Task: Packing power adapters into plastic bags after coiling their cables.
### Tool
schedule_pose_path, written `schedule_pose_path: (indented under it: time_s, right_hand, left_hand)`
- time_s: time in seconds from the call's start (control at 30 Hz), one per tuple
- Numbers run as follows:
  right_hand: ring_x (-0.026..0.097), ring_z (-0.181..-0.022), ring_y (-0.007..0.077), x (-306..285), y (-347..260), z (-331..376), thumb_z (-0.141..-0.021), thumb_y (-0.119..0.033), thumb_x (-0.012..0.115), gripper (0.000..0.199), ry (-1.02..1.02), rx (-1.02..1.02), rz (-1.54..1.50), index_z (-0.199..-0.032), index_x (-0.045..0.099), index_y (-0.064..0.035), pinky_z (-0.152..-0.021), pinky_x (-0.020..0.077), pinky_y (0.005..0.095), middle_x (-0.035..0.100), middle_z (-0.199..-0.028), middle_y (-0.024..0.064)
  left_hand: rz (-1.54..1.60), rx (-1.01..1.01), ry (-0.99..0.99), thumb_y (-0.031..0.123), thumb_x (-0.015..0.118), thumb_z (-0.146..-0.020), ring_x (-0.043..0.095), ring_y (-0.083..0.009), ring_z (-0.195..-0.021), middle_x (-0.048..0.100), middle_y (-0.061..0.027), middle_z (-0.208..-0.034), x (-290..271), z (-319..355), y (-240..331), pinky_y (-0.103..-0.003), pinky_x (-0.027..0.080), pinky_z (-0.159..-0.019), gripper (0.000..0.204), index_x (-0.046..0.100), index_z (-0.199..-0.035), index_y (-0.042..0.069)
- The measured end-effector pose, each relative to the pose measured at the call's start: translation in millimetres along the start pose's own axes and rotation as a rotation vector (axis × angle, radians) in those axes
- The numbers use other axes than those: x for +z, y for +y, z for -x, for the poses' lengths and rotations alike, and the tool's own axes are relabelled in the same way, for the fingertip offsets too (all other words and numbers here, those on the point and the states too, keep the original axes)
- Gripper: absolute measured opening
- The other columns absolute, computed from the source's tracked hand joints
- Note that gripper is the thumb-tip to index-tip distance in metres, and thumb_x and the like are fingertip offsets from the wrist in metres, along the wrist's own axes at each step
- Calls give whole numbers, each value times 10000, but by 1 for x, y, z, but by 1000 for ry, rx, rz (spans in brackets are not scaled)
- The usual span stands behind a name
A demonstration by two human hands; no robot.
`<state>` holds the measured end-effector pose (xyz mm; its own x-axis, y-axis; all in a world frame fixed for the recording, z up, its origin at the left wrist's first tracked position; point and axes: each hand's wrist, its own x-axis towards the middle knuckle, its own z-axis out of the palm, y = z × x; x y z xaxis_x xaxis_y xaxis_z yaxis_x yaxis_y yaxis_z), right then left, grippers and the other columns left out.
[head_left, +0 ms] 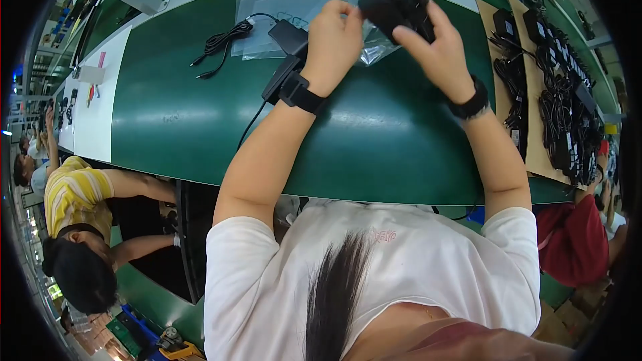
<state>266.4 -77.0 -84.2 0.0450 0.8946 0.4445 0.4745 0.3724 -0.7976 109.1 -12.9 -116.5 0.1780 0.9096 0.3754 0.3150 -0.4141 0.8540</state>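
— Bright enough?

— Yes, even overhead light. A white glare spot sits on the pale strip at the far edge of the green table (374,140), and soft sheen streaks run across its near half.

— Shadows?

— Faint ones only, under the left hand (332,35) and right hand (431,47). The clear plastic bags (281,10) catch pale reflections.

— Distortion?

— Strong fisheye: the table edge bows into an arc, and black corners ring the picture. The cardboard sheet (535,154) at the right bends with the rim.

— Sharpness?

— Crisp in the middle, softer and smeared toward the left and right rims.
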Motion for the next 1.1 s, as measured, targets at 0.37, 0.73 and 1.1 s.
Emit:
schedule_pose_path:
  time_s: [0.37, 0.73, 1.1]
  right_hand:
    - [557, -853, 344, 19, -2, 11, -730, -112, 630, 439, -258, -205, 624, -1120, 459, -4, -737, 452, 381, 581, -928, 188]
    - [560, -744, 143, 8, -3, -19, -867, -181, 552, 191, -5, 668, -1154, -959, 552, -14, -686, 474, 281, 592, -865, 61]
    - [565, -923, 157, 35, -16, -4, -762, -68, 673, 466, 159, -148, -150, -1139, 406, 1, -793, 457, 273, 559, -1042, 96]
  left_hand:
    - [1, 218, -31, 233, 571, -834, 585, -272, -534, 598, -123, -628, -5, 6, 17, -332, 450, -476, 197, 577, -803, 39]
    - [-97, 401, 59, 185, 592, -841, 583, -272, -522, 568, -80, -577, -3, 12, 27, -339, 441, -456, 149, 502, -849, 66]
    - [-79, 646, 315, 107, 625, -802, 548, -283, -536, 557, -110, -649, -18, 10, 35, -333, 437, -470, 140, 510, -840, 38]
